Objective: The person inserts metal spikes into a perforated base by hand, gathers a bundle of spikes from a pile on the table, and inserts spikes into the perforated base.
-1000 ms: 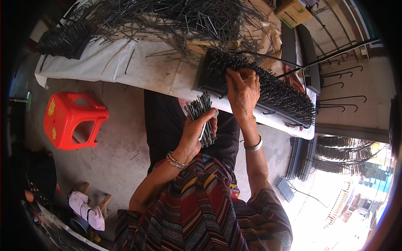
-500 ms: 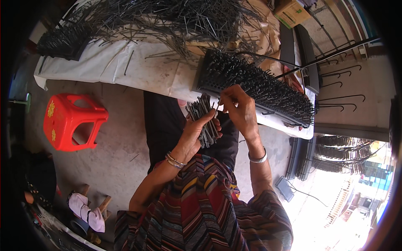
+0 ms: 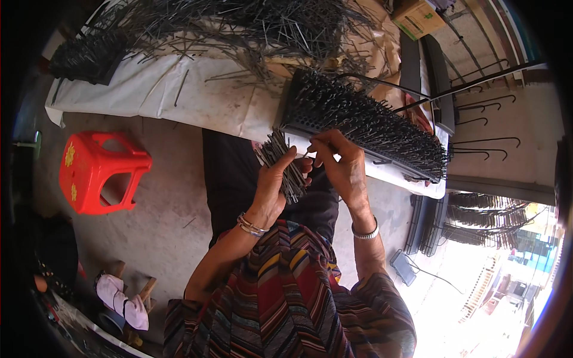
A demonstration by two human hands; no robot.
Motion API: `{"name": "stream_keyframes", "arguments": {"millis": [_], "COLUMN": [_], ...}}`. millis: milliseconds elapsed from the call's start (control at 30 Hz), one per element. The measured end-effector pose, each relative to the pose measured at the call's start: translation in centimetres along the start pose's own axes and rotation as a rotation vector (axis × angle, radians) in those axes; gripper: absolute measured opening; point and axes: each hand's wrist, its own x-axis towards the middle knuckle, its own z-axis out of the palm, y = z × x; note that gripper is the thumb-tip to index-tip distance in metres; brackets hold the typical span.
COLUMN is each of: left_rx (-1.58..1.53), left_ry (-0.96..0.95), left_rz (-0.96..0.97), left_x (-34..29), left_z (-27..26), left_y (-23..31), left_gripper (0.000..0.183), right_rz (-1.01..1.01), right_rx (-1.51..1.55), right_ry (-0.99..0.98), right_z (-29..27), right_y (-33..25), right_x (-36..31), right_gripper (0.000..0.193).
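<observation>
My left hand (image 3: 270, 186) is wrapped round a bundle of thin dark metal rods (image 3: 293, 184), held at a slant above my lap. Its thumb lies across the upper side of the bundle. Close on the right, my right hand (image 3: 347, 170) pinches what looks like one thin rod (image 3: 307, 153) between thumb and forefinger, mostly hidden by the fingers. Just beyond that hand stands a long black perforated rack (image 3: 298, 124) at the table edge, densely filled with upright dark rods (image 3: 364, 119).
Loose rods (image 3: 286, 27) are heaped on the covered table (image 3: 209, 98). Another filled rack (image 3: 83, 62) stands at its far left. A red plastic stool (image 3: 89, 179) is on the floor at left. Hooked rods (image 3: 489, 143) hang at right, below a carton (image 3: 418, 19) farther back.
My left hand and the bundle have shifted slightly left and tilted. My right hand stays beside them, its fingertips still pinched.
</observation>
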Motion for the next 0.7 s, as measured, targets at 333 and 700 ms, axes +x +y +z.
{"name": "stream_keyframes", "arguments": {"millis": [333,700], "left_rx": [-0.234,0.446], "left_ry": [0.151,0.113], "left_rz": [0.185,1.004], "left_x": [3.9,13.7], "left_z": [-2.4,-4.5], "left_y": [3.3,8.3], "left_gripper": [0.022,0.014], "right_rz": [-0.185,-0.212], "right_rx": [-0.113,-0.219], "right_ry": [0.44,0.395], "right_z": [-0.2,1.9], "right_y": [0.5,0.7], "right_x": [2.4,5.3], "right_gripper": [0.007,0.008]}}
